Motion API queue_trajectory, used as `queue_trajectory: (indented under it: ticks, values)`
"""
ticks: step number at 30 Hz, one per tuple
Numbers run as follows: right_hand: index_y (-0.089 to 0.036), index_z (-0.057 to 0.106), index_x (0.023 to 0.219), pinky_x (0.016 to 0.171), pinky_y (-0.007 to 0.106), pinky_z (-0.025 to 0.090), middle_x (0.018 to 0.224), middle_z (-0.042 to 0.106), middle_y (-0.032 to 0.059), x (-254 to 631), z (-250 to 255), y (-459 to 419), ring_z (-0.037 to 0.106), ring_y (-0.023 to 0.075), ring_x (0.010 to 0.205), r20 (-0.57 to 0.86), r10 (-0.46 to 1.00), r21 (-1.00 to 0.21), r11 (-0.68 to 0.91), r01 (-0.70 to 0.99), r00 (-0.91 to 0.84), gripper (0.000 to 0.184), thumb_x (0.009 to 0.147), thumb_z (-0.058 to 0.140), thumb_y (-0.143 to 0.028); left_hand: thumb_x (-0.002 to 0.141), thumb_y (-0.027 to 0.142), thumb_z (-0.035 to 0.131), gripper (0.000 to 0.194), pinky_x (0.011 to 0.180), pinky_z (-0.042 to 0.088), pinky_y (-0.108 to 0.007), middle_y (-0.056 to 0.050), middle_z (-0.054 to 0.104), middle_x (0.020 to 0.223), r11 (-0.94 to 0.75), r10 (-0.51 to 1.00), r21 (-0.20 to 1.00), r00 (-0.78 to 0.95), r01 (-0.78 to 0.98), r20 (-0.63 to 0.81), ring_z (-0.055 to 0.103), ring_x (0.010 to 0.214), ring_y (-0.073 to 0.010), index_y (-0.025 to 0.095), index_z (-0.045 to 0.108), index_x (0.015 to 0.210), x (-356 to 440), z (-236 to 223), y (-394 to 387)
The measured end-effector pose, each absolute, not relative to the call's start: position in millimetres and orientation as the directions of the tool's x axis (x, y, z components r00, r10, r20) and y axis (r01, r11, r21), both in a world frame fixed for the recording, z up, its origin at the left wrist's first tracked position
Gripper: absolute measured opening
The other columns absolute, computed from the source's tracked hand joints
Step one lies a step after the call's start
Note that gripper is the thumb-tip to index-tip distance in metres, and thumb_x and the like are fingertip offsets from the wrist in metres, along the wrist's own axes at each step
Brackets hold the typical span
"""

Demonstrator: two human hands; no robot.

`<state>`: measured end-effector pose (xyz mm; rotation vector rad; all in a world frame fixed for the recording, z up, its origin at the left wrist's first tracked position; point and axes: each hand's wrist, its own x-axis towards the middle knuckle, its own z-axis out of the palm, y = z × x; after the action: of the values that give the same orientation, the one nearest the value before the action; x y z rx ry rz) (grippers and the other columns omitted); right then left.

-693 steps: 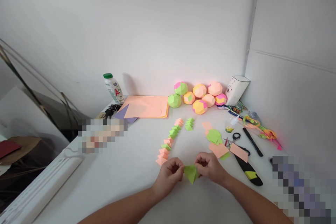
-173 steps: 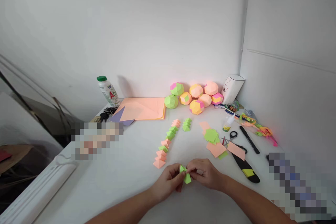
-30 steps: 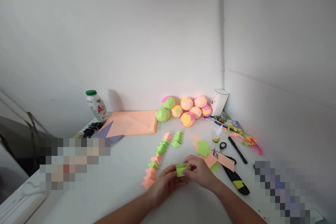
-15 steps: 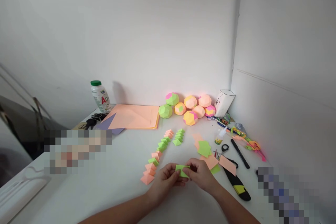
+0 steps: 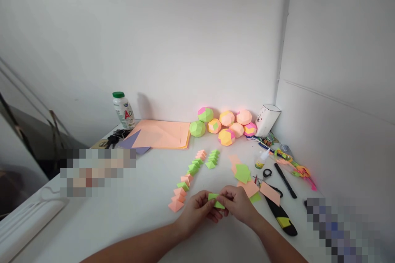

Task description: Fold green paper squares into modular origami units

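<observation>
Between left hand [image 5: 193, 214] and right hand [image 5: 242, 206] — both pinching it — green paper [image 5: 211, 196] looks light, easily creased, best held by its edges.

Matt, smooth paper forms the green piece [image 5: 216, 200] and faceted balls [image 5: 226, 137]; the bottle [image 5: 124, 111] looks plastic.
</observation>
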<state>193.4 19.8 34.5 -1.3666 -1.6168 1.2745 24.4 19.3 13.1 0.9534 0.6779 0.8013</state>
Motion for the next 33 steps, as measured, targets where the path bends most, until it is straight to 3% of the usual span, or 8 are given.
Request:
queue_trajectory:
  ticks: [13, 33]
  values:
    - [-0.014, 0.061, 0.069, 0.040, 0.019, 0.038, 0.054, 0.056, -0.0010, 195.2, 36.2, 19.6, 0.054, 0.0102, 0.043, -0.092, 0.959, -0.941, 0.004, 0.338, -0.267, 0.030, 0.081, 0.058, -0.042, 0.075, 0.049, 0.063, 0.034, 0.054, 0.048, -0.028, -0.008, 0.073, 0.070, 0.333, 0.832, 0.898, 0.538, -0.287, -0.136, 0.066, 0.057, -0.0179, 0.016, 0.053, 0.075, 25.5, 11.1, 20.3]
    - [-0.015, 0.059, 0.067, 0.041, 0.020, 0.039, 0.054, 0.057, -0.0008, 193.3, 40.1, 18.5, 0.055, 0.0109, 0.044, -0.094, 0.962, -0.942, -0.004, 0.335, -0.255, 0.030, 0.078, 0.060, -0.042, 0.076, 0.049, 0.063, 0.034, 0.053, 0.049, -0.028, -0.008, 0.073, 0.070, 0.312, 0.837, 0.904, 0.535, -0.291, -0.117, 0.066, 0.056, -0.0185, 0.016, 0.053, 0.076, 25.3, 7.4, 20.8]
